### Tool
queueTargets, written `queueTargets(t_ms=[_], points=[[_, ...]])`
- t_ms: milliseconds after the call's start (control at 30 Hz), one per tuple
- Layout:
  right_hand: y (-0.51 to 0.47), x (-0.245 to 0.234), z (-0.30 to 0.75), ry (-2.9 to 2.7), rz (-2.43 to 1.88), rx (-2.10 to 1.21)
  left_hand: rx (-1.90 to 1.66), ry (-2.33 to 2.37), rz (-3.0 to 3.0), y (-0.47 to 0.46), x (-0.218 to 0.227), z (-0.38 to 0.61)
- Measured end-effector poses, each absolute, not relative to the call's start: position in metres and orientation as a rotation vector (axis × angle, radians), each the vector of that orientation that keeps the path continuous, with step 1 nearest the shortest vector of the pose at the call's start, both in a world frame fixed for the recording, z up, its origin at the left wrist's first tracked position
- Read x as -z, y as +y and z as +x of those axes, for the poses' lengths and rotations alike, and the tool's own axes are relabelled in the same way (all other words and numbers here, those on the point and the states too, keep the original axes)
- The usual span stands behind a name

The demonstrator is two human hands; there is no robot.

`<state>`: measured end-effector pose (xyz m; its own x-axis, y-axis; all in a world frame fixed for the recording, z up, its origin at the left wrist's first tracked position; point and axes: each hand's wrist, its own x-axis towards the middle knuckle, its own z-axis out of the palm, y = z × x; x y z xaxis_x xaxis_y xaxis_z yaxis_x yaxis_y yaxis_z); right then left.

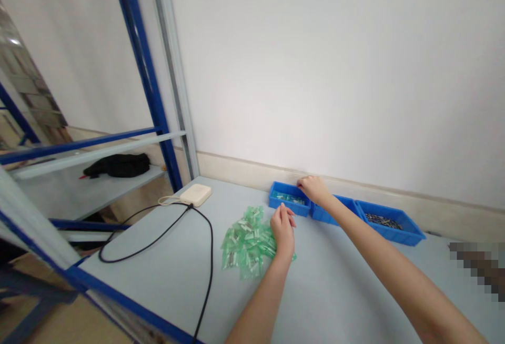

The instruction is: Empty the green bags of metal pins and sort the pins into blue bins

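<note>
My left hand (283,228) is at the right edge of a pile of small green plastic bags (248,241), its fingers drawn together. Whether anything is between them cannot be made out. Slim metal pieces show through the bags. My right hand (313,188) reaches over the right end of the leftmost blue bin (290,208), fingers closed and pointing left; anything in them is too small to see. Small flat teal packets (288,198) lie inside that bin.
Behind my right forearm stands a second blue bin (325,215). A third blue bin (410,237) holds many small metal parts (382,221). A cream-coloured box (196,195) and a looping black cable (212,249) lie at left. A blue frame post (145,65) rises beside the table.
</note>
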<state>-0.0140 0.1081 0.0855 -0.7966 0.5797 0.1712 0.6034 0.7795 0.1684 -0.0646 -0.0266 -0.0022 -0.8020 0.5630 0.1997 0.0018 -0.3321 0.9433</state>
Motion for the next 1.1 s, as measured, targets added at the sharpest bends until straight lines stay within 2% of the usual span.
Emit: queueTargets(t_ms=[100,200,333,433,633,867,1100], points=[[0.089,-0.088,0.001,-2.803,-0.839,0.141,-2.261,1.525,0.666,-0.029,-0.001,-0.069],[0.054,-0.067,0.019,-2.724,-0.654,-0.068,-2.390,1.492,0.549,-0.033,-0.007,-0.077],[0.028,-0.038,0.033,-2.664,-0.557,0.037,-2.517,1.462,0.372,-0.036,-0.013,-0.086],[0.048,-0.048,0.023,-2.666,-0.667,0.131,-2.515,1.486,0.361,-0.035,-0.014,-0.089],[0.105,-0.091,-0.019,-3.058,-0.971,0.058,-2.465,1.541,0.430,-0.032,-0.013,-0.091],[0.095,-0.075,-0.037,-3.103,-1.080,0.124,-2.433,1.572,0.411,-0.030,-0.010,-0.097],[0.107,-0.076,-0.036,-3.097,-1.190,-0.032,-2.410,1.563,0.385,-0.027,-0.009,-0.096]])
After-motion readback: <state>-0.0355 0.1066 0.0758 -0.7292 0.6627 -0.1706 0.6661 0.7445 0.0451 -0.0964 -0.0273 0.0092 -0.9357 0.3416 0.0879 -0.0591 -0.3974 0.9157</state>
